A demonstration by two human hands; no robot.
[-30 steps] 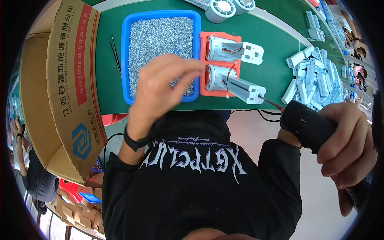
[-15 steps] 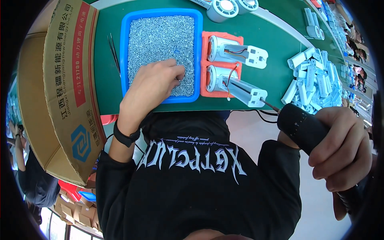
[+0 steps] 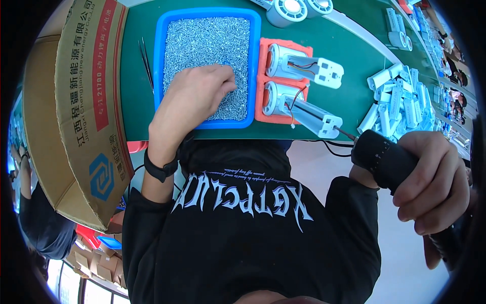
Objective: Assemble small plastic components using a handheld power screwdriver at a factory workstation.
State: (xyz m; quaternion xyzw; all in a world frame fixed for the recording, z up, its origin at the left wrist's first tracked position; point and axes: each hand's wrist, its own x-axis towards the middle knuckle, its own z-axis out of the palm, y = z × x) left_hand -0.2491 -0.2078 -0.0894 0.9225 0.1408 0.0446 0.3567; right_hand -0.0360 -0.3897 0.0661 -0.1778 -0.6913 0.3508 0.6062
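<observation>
My left hand (image 3: 200,93) is over a blue plastic tray (image 3: 158,61) filled with small silvery screws (image 3: 202,40). Its fingers are curled and pinched together at the screws; whatever is between the fingertips is hidden. In my right hand (image 3: 435,177) is a black electric screwdriver (image 3: 382,157). The thin bit points left, its tip at the end of the nearer white housing (image 3: 316,123). That housing, with a round end and red and black wires, lies in an orange-red foam holder (image 3: 260,99). A second white housing (image 3: 324,73) rests in the same holder, farther away.
Black tweezers (image 3: 146,66) lie left of the tray, beside a large cardboard box (image 3: 96,126). Several white plastic parts (image 3: 397,101) are heaped on the green table (image 3: 349,45) at the right. White round-headed units (image 3: 287,11) stand at the back. Other people are at the edges.
My left hand has shifted slightly within the tray, its fingers still curled at the screws. The screwdriver stays against the nearer housing. The whole view has moved a little.
</observation>
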